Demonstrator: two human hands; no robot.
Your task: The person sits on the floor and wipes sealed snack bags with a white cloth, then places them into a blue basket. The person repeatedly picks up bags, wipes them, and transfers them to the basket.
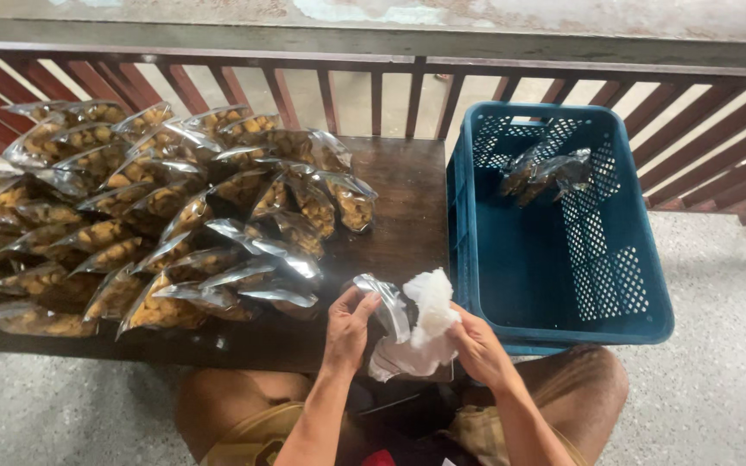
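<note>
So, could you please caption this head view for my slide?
Left hand holds a clear packet, right hand a white cloth, beside a blue crate.

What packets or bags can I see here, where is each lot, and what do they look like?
Heap of snack packets: on the dark wooden table, left; clear shiny pouches of yellow-brown pieces.
Packets in the crate: a few dark, clear pouches against the far wall of the blue plastic crate.
Held packet: clear pouch at the left hand.
White cloth: crumpled, in the right hand.
</note>
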